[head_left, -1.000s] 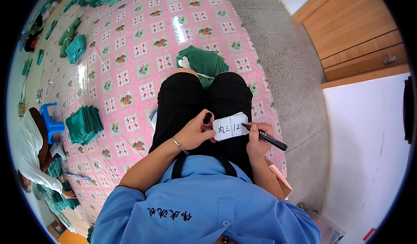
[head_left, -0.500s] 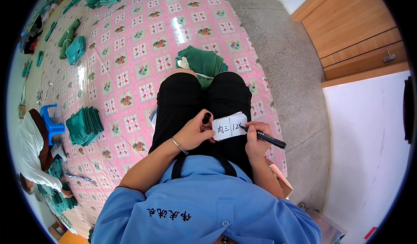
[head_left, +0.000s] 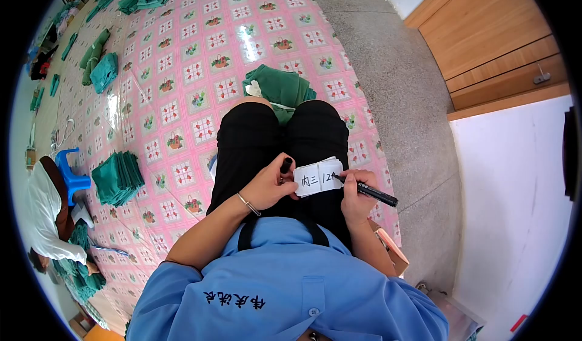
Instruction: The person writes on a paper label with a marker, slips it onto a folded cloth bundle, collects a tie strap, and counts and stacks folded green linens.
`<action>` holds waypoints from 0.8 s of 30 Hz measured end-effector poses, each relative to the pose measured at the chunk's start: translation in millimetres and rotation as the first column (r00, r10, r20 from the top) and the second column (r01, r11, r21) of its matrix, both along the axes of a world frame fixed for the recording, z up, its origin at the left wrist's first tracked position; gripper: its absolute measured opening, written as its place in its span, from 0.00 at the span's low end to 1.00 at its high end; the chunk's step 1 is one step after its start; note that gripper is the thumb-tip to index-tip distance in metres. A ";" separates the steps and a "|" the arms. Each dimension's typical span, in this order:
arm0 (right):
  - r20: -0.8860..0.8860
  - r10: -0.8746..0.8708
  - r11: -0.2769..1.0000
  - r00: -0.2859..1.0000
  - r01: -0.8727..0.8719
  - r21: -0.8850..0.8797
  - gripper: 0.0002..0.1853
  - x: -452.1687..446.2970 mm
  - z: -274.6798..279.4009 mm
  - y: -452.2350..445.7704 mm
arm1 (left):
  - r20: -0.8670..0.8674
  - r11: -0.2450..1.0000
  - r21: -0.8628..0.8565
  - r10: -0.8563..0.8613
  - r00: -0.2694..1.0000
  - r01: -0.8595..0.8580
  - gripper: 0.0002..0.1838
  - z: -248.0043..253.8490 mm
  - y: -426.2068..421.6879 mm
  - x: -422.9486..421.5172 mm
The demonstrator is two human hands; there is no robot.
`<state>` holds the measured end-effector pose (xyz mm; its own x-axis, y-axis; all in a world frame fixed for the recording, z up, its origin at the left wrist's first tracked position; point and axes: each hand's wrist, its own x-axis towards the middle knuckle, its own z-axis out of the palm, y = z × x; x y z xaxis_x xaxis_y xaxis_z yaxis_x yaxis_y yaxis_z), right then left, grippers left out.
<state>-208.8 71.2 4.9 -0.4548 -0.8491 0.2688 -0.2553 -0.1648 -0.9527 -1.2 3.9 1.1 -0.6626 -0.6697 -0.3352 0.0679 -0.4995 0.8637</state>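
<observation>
A small stack of white cards [head_left: 309, 185] rests over my lap, its top card bearing black handwritten characters and digits. My left hand [head_left: 274, 182] grips the stack's left edge between thumb and fingers, with a black marker cap [head_left: 287, 165] also held in it. In my right hand [head_left: 359, 202] is a black marker pen [head_left: 379, 194], its tip at the last digit near the card's right side. Just beyond my knees lies a folded green cloth bundle [head_left: 282, 86] with a white tie.
A pink patterned table cover [head_left: 200, 98] spreads ahead and left. On it are a green folded stack [head_left: 117, 179], rolled green cloth [head_left: 95, 56] and a blue stool [head_left: 73, 174]. At left, a person in white [head_left: 45, 213] handles green fabric. A wooden door [head_left: 491, 31] stands right.
The pen has added strokes to the last digit on the card. My left hand keeps its hold. The person at left has leaned slightly lower.
</observation>
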 end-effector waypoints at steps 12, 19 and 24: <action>0.060 -0.023 1.000 0.998 0.024 -0.015 0.04 -1.4 2.4 -0.4 | -0.003 1.000 -0.007 -0.010 1.000 0.010 0.15 -2.8 -0.3 0.8; -0.030 -0.010 1.000 0.999 0.011 0.022 0.03 -3.3 1.4 2.8 | -0.018 1.000 0.008 -0.014 1.000 0.014 0.15 0.2 0.0 0.8; -0.027 -0.040 0.997 0.999 0.042 0.063 0.03 -3.5 6.3 3.0 | -0.013 1.000 0.007 -0.019 1.000 0.019 0.15 2.0 -0.4 0.8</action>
